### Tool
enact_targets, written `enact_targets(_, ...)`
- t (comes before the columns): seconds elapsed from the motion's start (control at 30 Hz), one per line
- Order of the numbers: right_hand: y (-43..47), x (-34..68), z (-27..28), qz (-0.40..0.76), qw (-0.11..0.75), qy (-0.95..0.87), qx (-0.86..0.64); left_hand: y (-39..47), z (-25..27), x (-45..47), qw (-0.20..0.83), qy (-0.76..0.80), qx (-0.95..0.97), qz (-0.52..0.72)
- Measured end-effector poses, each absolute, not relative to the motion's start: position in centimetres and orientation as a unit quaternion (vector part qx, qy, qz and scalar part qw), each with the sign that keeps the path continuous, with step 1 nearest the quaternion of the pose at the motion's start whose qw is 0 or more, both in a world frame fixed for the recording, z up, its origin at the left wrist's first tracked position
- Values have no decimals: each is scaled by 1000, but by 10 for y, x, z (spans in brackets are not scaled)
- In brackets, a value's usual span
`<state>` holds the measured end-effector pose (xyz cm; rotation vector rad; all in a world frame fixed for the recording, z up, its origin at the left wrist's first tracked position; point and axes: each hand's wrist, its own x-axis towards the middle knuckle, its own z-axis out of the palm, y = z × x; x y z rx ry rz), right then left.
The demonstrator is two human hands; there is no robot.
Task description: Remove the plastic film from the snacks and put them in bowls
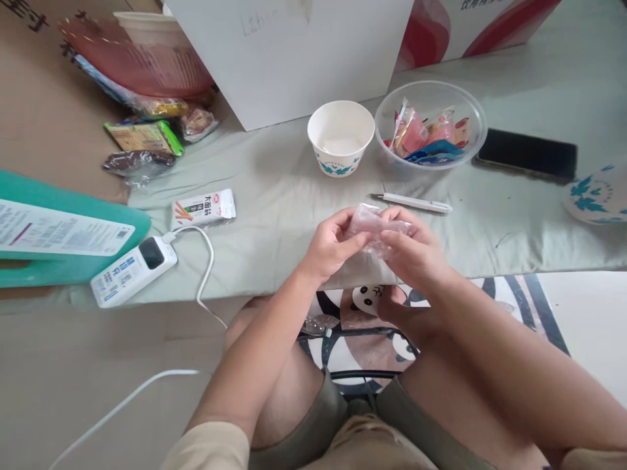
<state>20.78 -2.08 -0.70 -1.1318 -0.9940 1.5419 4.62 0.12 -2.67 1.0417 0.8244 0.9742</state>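
Note:
Between my two hands is a crumpled, clear plastic wrapper (pixel 369 220), held above the front part of the cloth-covered table (pixel 274 241). My left hand (pixel 333 245) pinches its left side, thumb on top. On the other side, my right hand (pixel 411 245) grips it with thumb and fingers closed. Whether anything lies inside the wrapper I cannot tell. Just beyond my hands a white pen (pixel 416 202) lies on the cloth. Farther back stand a white paper bowl (pixel 340 140) with blue leaf prints and a clear plastic bowl (pixel 431 163) containing several wrapped snacks.
A dark phone (pixel 526 155) and a printed paper cup (pixel 600 192) lie at the right. At the left are a snack packet (pixel 203 209), a white power bank (pixel 134 271) with a cable, a green jug (pixel 63 228) and bagged snacks (pixel 144 137). A white box (pixel 294 59) stands behind.

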Motion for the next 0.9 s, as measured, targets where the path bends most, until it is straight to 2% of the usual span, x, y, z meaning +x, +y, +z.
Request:
enact_targets(0.13, -22, 213, -12, 448, 502, -510, -536, 4, -20, 39, 720, 353, 434, 411)
enact_targets(0.23, -24, 217, -15, 465, 433, -560, -532, 8, -14, 30, 763, 313, 436, 360)
enact_targets(0.3, -22, 217, -11, 464, 411, -558, -552, 12, -12, 25, 744, 329, 433, 388)
enact_targets(0.43, 2, 213, 23, 335, 421, -591, -601, 19, -11, 12, 673, 407, 398, 473)
enact_targets(0.57, 59, 201, 76, 174, 380, -662, -622, 22, -10, 1, 679, 401, 379, 485)
enact_targets(0.67, 109, 185, 99, 156, 277, -669, -671, 22, -6, -5, 685, 378, 389, 486)
enact_targets(0.73, 137, 172, 100, 152, 166, -696, -681, 23, -4, -7, 683, 373, 392, 492)
enact_targets(0.83, 167, 158, 90, 103, -9, -770, -630, 24, -3, -9, 670, 371, 400, 504)
enact_targets(0.9, 180, 154, 83, 65, -74, -798, -594, 25, -3, -10, 662, 370, 408, 508)
